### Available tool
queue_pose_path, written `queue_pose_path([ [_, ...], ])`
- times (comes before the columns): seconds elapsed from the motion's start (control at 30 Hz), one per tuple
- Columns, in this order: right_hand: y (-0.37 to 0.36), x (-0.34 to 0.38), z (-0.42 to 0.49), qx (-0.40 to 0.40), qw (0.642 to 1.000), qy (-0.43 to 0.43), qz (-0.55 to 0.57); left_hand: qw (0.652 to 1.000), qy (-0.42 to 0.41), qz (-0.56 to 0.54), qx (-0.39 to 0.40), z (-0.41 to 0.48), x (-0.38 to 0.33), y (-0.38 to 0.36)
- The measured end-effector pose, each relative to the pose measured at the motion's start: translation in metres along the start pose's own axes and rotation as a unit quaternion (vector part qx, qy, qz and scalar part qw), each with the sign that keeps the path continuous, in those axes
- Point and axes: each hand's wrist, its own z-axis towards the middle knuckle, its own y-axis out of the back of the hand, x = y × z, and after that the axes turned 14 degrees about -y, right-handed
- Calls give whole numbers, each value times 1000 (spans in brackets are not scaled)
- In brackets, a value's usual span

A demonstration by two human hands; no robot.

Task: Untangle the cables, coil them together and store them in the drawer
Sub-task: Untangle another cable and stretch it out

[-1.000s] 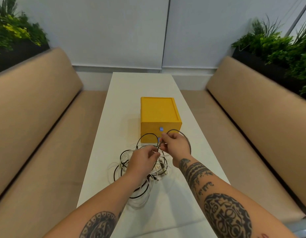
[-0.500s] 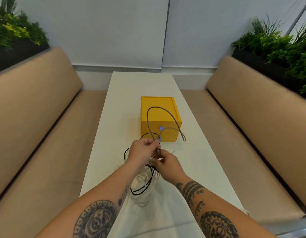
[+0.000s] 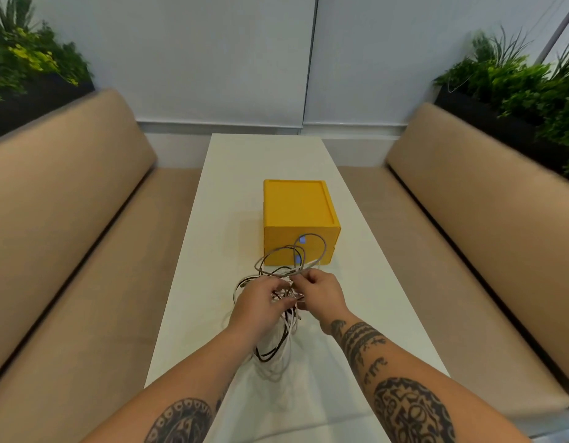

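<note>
Loops of grey cable (image 3: 276, 250) now lie low and doubled in front of the yellow drawer box (image 3: 297, 212). Half a second ago a single tall arc rose over the box's top. The right hand (image 3: 323, 290) has come forward from below and now pinches that grey strand at its fingertips, near 12 o'clock of the tangle. The left hand (image 3: 259, 303) has dropped back and curls its fingers round the knot of cables (image 3: 278, 353).

From there the white and dark strands hang toward 6 o'clock and trail onto the white desk (image 3: 213, 238). The box stands at 12 o'clock from both hands, near them but not touched, and both of its drawers look closed.

Judging by this, the grey strand is being drawn out of the knot and gathered into turns, so untangling is under way and coiling has barely begun. The rest of the bundle still looks crossed and knotted below the left hand. No drawer has been opened yet, so storage is some way off. A pull toward 12 o'clock could tighten the knot.
</note>
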Motion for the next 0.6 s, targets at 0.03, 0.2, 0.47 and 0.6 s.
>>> queue_pose_path([
  [0.03,0,1,-1,-6,1000,6,1,1000,-10,25,-6,0,2,0],
  [0.2,1,0,-1,1,998,-38,48,994,-16,107,-7,3,-1,6],
  [0.47,17,28,0,12,997,-30,72,992,55,114,25,-10,10,0],
  [0.6,18,24,3,14,998,-39,52,999,14,31,-9,-3,5,3],
])
